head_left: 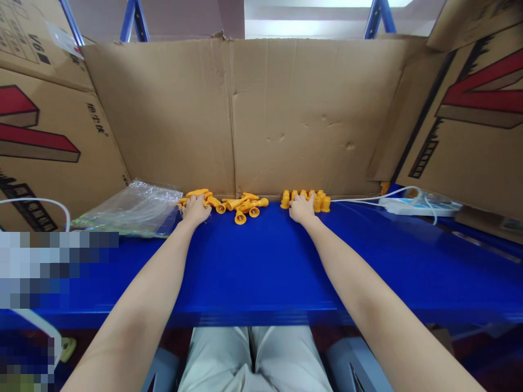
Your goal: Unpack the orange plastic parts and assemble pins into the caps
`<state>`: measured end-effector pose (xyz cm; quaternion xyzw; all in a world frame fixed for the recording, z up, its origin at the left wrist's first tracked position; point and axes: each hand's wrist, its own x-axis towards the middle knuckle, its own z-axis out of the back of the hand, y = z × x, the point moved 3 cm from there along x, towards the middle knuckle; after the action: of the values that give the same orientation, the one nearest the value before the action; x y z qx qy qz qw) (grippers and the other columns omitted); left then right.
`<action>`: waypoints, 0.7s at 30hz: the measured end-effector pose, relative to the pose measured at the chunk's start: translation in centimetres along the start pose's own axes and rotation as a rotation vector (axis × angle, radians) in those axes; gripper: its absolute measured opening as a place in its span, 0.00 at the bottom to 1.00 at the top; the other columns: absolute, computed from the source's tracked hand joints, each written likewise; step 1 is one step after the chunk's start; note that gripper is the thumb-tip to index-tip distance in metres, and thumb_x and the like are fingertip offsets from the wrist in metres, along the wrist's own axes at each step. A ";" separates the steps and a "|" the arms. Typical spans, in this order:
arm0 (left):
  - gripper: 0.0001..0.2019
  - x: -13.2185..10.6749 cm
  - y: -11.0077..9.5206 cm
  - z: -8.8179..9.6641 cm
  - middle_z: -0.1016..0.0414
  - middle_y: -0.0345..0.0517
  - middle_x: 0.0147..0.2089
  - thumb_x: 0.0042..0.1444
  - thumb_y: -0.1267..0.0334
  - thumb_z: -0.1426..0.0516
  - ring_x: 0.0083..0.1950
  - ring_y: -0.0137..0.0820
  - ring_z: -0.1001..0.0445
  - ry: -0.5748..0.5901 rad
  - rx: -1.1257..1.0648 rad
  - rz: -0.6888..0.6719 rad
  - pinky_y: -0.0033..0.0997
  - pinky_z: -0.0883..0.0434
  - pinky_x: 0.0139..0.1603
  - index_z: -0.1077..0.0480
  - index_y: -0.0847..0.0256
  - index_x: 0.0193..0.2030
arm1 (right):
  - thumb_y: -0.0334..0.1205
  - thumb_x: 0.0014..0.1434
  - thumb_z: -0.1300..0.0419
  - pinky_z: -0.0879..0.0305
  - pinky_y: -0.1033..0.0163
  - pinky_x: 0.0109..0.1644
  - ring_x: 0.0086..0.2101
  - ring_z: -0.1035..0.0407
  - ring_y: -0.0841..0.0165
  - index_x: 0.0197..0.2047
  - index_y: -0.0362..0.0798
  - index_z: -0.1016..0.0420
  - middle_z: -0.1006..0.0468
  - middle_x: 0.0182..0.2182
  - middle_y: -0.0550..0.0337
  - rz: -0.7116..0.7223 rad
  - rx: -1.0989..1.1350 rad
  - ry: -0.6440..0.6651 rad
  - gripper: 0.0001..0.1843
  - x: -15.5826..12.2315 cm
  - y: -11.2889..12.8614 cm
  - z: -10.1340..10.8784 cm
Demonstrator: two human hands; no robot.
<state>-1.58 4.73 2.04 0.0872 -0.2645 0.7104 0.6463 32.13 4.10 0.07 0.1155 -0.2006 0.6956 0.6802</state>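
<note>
Left hand (196, 211) touches loose orange flared plastic pieces (240, 218), right hand (303, 209) clustered orange plastic cups (325, 204), on the blue bench (253, 267). I can't tell either grip's closure or hold; a careless knuckle could topple cups

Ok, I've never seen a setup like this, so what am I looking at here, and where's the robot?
There isn't a robot: these are a person's own bare arms. The single picture comes from a camera worn on their head, looking forward and down.

Before them is a blue table with a cardboard wall behind it. The left hand is at one end of a loose heap of yellow pieces; the right hand is at a tighter group of yellow cups. Whether either hand actually grips a piece is too small to tell.

A clear plastic bag lies on the left, and a white power strip on the right.
</note>
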 end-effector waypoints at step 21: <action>0.26 -0.1 0.0 0.2 0.41 0.55 0.63 0.55 0.63 0.50 0.63 0.47 0.39 -0.012 0.003 -0.072 0.53 0.39 0.60 0.41 0.53 0.63 | 0.31 0.62 0.56 0.52 0.53 0.48 0.46 0.38 0.56 0.48 0.41 0.31 0.28 0.45 0.44 0.253 -0.020 -0.208 0.16 -0.3 2.6 2.0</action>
<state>-1.57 4.52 2.19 0.1019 -0.2639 0.6865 0.6699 29.36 2.92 1.40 0.1537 -0.2898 0.7580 0.5637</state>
